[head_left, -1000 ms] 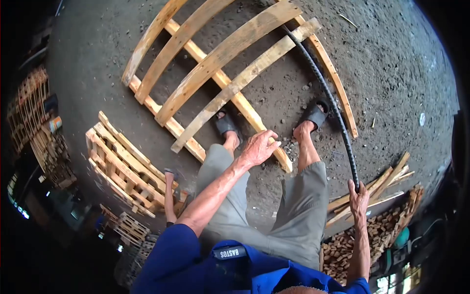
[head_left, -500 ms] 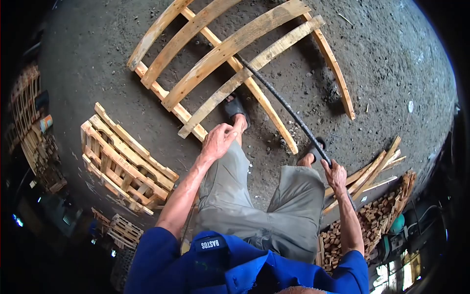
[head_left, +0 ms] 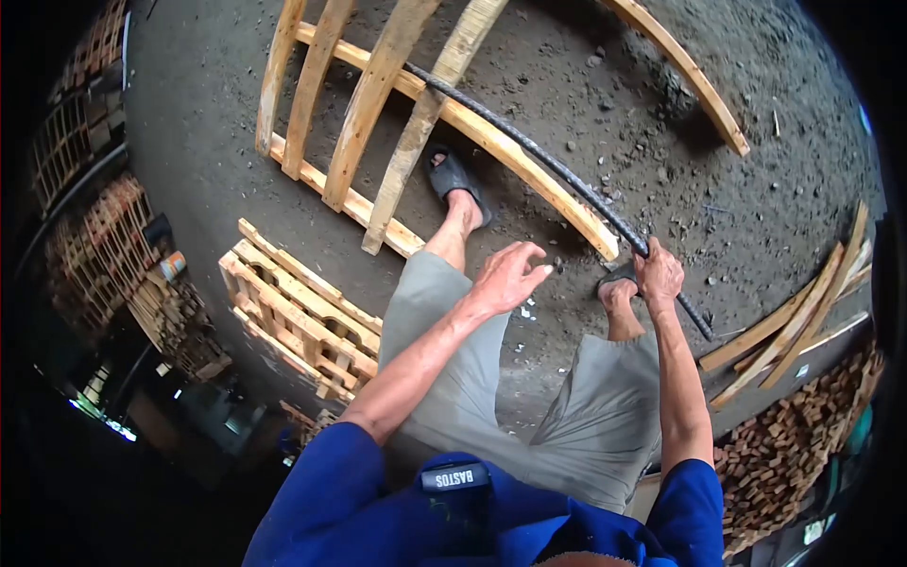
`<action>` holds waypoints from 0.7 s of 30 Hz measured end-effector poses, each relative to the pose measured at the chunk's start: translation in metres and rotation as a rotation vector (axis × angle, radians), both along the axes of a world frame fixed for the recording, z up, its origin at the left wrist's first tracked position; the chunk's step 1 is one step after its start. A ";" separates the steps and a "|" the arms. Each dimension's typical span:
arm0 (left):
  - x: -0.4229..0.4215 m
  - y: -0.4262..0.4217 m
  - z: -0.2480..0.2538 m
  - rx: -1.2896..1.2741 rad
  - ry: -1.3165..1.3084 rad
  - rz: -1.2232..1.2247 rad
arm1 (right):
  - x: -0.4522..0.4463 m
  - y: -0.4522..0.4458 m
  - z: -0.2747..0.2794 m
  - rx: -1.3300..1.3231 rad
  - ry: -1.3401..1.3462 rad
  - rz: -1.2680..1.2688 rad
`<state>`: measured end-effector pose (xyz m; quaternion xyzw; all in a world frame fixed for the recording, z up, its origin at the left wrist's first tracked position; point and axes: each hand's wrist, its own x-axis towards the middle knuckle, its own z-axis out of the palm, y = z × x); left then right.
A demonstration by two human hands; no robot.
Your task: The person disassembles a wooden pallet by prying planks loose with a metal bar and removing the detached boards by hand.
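My right hand [head_left: 659,272] is closed around a long, dark, ribbed steel bar [head_left: 548,161], close to its near end. The far end of the bar reaches the wooden pallet frame [head_left: 487,128], where it meets a slat [head_left: 437,80] and the middle beam; its tip is hidden there. Over my knee, my left hand [head_left: 510,279] hovers with fingers apart and holds nothing. My sandalled foot [head_left: 453,184] stands inside the frame, between the middle beam and the side beam.
A finished-looking pallet [head_left: 302,312] stands at the left. Loose boards [head_left: 803,312] lie at the right, beside a heap of small wooden blocks [head_left: 803,444]. A separate-looking outer beam [head_left: 694,71] lies on the dirt floor [head_left: 605,104]. More pallets [head_left: 104,227] are stacked far left.
My left hand has lifted off my leg and moved right. My right hand has moved forward with the bar, and the bar's near end now shows below it. The view has turned.
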<state>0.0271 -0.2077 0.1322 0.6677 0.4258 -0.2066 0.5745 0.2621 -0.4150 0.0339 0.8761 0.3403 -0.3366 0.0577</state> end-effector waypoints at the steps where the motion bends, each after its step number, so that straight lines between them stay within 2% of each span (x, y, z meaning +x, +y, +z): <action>1: 0.007 -0.016 -0.012 -0.024 0.002 -0.066 | 0.003 0.008 0.012 -0.062 0.031 0.006; 4: 0.026 -0.043 -0.021 -0.124 -0.002 -0.224 | 0.008 0.001 0.007 -0.025 0.094 0.024; 7: 0.023 -0.050 -0.021 -0.069 -0.100 -0.362 | 0.007 -0.004 -0.006 0.000 0.081 0.015; 8: 0.025 -0.041 -0.016 -0.100 -0.101 -0.409 | 0.007 -0.006 -0.016 0.009 0.056 0.030; 10: 0.027 -0.027 -0.018 -0.117 -0.116 -0.445 | 0.012 -0.022 -0.070 0.047 -0.005 0.087; 12: 0.019 -0.023 -0.030 0.025 -0.084 -0.521 | 0.011 -0.018 -0.092 0.021 -0.053 0.050; 13: 0.015 -0.023 -0.036 0.039 -0.046 -0.578 | 0.014 -0.027 -0.085 0.127 -0.051 0.126; 14: 0.017 -0.019 -0.037 -0.083 0.024 -0.555 | 0.018 -0.030 -0.076 0.186 -0.018 0.134; 15: 0.007 -0.031 -0.034 -0.083 -0.001 -0.482 | 0.018 -0.027 -0.064 0.019 0.023 0.124; 16: -0.001 -0.025 -0.048 -0.030 -0.036 -0.420 | 0.013 -0.020 -0.052 -0.007 0.015 0.088; 19: -0.019 -0.022 -0.063 0.043 0.005 -0.406 | 0.012 -0.012 -0.011 0.001 0.101 0.026; 21: -0.019 -0.019 -0.057 0.012 0.036 -0.492 | 0.014 -0.004 0.015 0.048 0.132 0.015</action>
